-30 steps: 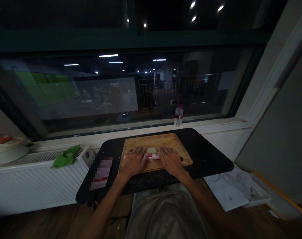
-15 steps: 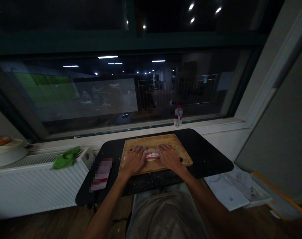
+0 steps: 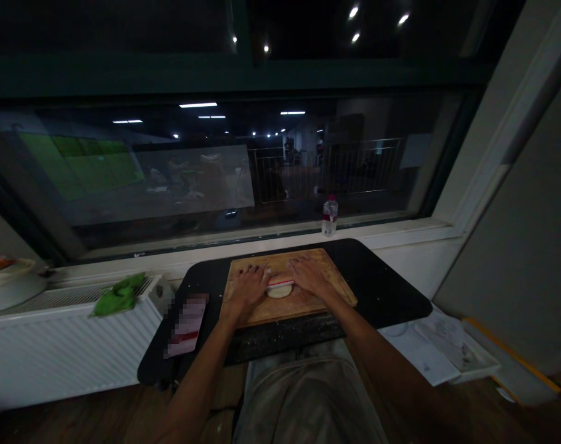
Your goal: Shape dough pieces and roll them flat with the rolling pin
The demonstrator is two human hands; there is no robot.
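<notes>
"So, starting at the fingers?"
"Mostly straight, a little spread, on left hand [image 3: 251, 286] and right hand [image 3: 309, 275] alike; laid over the ends of a white-and-red rod [image 3: 280, 283] rather than curled tight."
"And between them?"
"Along the rod's near edge, flat pale dough [image 3: 279, 291]."
"Further out?"
"Wooden board [image 3: 285, 258], then black table [image 3: 386, 287]."

an indoor room, shown by radiator [image 3: 72, 351] and wide window [image 3: 234, 172]
</notes>
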